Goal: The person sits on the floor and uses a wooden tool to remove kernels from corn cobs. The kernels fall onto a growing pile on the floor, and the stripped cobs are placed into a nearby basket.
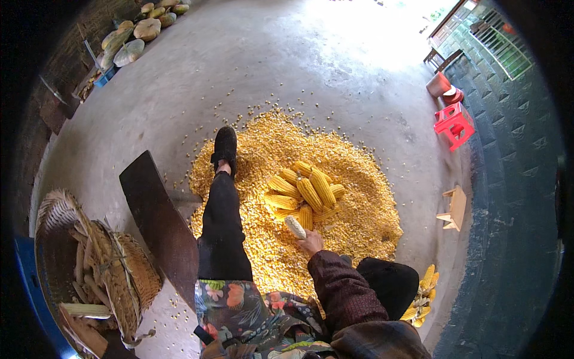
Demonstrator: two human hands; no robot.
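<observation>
My right hand [310, 242] is closed around a pale, stripped corn cob [295, 227] that points up and to the left. Just beyond it, a cluster of yellow corn ears [308, 190] lies on a wide heap of loose corn kernels [358, 211] on the floor. My left hand is out of view. A floral apron [242, 305] covers my lap, and my left shoe [225, 143] rests at the left edge of the heap.
A woven basket [139, 264] holding bare cobs stands at the lower left, beside a dark wooden bench [157, 220]. More corn ears [423, 298] lie at the lower right. A red plastic stool [454, 125] and a small wooden stool [455, 208] stand along the right wall. Pumpkins [147, 29] lie upper left.
</observation>
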